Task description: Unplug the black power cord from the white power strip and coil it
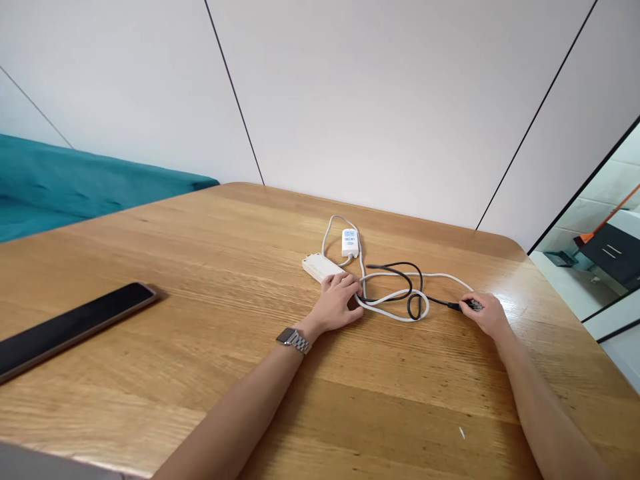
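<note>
Power strip point(323, 267) on table point(200, 253) far centre, plug block point(350, 241) just behind it, left hand point(337, 303) on its near end, looped cords point(417, 313) to the right, right hand point(487, 313) at their right end, tablet point(70, 327) far left

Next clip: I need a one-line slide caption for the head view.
Left hand rests on a white power strip while the right hand pinches a black cable tangled with a white cable.

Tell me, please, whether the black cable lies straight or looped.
Looped: the black cable curls into a small ring across the white cable, its end pinched in the right hand.
</note>
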A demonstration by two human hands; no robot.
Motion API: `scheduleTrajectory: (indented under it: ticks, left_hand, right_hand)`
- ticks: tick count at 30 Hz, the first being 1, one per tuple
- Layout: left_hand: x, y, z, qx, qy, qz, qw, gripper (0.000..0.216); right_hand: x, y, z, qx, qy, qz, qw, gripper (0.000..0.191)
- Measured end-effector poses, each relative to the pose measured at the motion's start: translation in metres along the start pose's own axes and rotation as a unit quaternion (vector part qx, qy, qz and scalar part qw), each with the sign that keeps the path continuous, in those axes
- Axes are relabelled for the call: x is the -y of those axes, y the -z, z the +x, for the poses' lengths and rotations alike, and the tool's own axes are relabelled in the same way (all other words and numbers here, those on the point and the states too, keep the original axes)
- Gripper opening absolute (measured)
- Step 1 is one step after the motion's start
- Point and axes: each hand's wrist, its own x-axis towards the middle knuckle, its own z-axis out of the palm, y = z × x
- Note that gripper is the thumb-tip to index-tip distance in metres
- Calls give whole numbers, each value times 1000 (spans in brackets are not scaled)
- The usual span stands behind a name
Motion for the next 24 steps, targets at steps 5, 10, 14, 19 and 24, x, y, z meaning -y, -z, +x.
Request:
scheduleTrajectory:
  ticks: [5, 10, 14, 19, 24]
  left_hand:
    - [9, 4, -1, -4, 6, -6, 1000, 16]
    - [27, 8, -4, -7, 0, -46, 999, 40]
    - [36, 11, -5, -11, 24, -52, 998, 50]
    - [40, 10, -6, -18, 40, -48, 998, 48]
    - [42, 7, -7, -29, 48, -35, 998, 62]
  right_hand:
    - [2, 0, -6, -28, 93, -105, 990, 21]
    - [1, -3, -8, -62, 121, -149, 979, 17]
    - [-6, 1, -9, -117, 71, -168, 976, 17]
    - [-15, 2, -11, -85, -2, -142, 986, 26]
    - [-25, 3, -16, -32, -55, -102, 993, 36]
